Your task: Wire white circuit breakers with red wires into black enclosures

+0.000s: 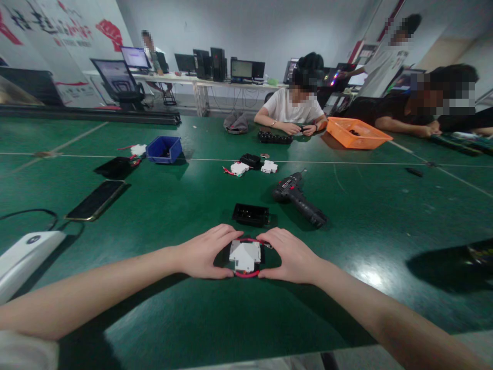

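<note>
Between my two hands, near the front of the green table, is a white module with red wires (245,256) looping along its far and near sides. Dark material shows beneath and beside it. My left hand (211,251) curves around the left side, thumb at the near wire and fingers at the far edge. My right hand (287,256) mirrors it on the right, its fingertips at the red wires. Both hands grip the module. Just beyond them lies an open black plastic case (251,214). A black power drill (298,198) rests to the right of that.
A phone (95,200), a white device (29,259) and a blue bin (164,149) are on the left. More white modules (239,168) lie mid-table. Across the table sits a person (290,105) beside an orange basket (356,134). A dark cylindrical object (479,257) is at right.
</note>
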The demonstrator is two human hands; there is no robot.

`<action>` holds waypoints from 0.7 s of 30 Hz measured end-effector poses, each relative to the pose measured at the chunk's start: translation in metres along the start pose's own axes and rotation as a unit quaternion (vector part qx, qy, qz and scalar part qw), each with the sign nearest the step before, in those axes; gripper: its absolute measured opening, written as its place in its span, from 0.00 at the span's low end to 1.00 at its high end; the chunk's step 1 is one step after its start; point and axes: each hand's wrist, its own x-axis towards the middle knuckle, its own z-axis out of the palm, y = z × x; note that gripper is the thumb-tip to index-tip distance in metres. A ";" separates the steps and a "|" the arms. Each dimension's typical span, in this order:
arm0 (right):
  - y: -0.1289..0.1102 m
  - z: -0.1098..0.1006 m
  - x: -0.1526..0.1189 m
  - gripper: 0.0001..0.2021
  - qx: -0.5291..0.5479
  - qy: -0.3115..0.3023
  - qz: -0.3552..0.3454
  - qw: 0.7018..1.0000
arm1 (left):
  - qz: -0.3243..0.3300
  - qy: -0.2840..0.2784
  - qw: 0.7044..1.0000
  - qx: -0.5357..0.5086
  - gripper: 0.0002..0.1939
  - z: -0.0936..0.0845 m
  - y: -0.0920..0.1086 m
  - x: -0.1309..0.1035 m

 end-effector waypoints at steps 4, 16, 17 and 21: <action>0.001 -0.003 -0.002 0.34 -0.001 -0.005 -0.025 1.000 | 0.017 -0.010 1.000 0.011 0.42 -0.002 0.003 0.001; 0.016 -0.002 0.000 0.07 -0.025 0.138 -0.033 0.990 | 0.054 -0.008 0.998 0.015 0.34 -0.005 0.005 0.003; 0.018 -0.002 0.000 0.06 -0.031 0.151 -0.032 0.988 | 0.055 -0.006 0.998 0.013 0.34 -0.005 0.005 0.003; 0.021 -0.005 -0.002 0.07 -0.047 0.153 -0.045 0.986 | 0.055 -0.001 0.998 0.017 0.34 -0.004 0.004 0.004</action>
